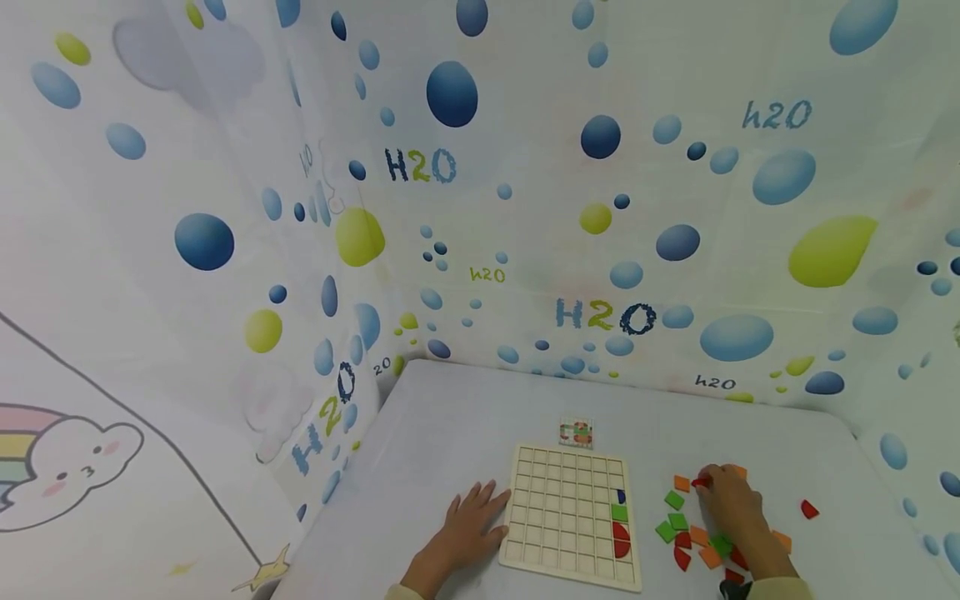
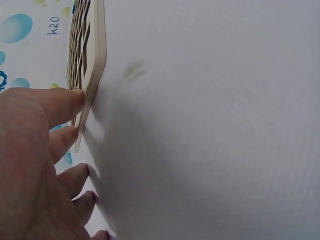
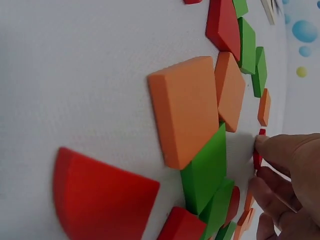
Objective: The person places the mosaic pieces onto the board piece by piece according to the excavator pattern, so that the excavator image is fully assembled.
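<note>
My left hand [image 1: 472, 527] lies on the table with its fingers spread, thumb and index fingertip at the left edge of a wooden grid board [image 1: 561, 515]. In the left wrist view, those fingertips meet the board's side [image 2: 99, 55]. In the board's right column sit a dark blue piece [image 1: 621, 496], a green square [image 1: 619, 512] and two red quarter-circle pieces [image 1: 621, 533]. To the right of the board, my right hand [image 1: 731, 500] pinches a red piece [image 3: 258, 156] between thumb and fingers, among the loose pieces; the fingers partly hide its shape.
Around my right hand lie several loose orange squares [image 3: 187, 107], green squares [image 3: 205, 167] and red quarter circles [image 3: 105, 192]. One red quarter circle [image 1: 809, 509] lies apart at the right. A small patterned card [image 1: 576, 432] is behind the board. A printed curtain [image 1: 525, 208] surrounds the white table [image 1: 450, 417].
</note>
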The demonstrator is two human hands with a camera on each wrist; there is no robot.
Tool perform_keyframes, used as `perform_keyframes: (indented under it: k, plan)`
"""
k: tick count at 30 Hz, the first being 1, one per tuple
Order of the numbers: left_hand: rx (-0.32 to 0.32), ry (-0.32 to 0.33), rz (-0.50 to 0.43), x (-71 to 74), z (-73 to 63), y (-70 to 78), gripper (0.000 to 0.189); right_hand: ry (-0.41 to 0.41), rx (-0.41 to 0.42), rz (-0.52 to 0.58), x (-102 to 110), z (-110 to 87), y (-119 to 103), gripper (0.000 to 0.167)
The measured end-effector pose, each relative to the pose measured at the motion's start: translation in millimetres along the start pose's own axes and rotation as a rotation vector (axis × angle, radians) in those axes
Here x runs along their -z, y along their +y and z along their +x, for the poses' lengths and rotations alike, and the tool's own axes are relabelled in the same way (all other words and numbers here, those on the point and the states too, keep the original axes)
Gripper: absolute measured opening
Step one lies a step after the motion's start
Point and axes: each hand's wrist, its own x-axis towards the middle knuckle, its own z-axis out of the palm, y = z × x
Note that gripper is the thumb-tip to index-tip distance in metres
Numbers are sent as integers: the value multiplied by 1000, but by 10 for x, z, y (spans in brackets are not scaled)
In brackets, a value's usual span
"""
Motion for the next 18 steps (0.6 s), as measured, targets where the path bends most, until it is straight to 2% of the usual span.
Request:
perform_keyframes:
  k: [9,15,18]
  plan:
    - [4,1,-3,-17,6,-16,61,-130,-141,93,-9,31,48,47]
    - [3,5,-2,-19,1,-20,61,-104,-89,120,-11,-26,72,31]
    - [-1,10,-1,-16,-4,-18,61,-91,-80,130,-8,-19,67,33]
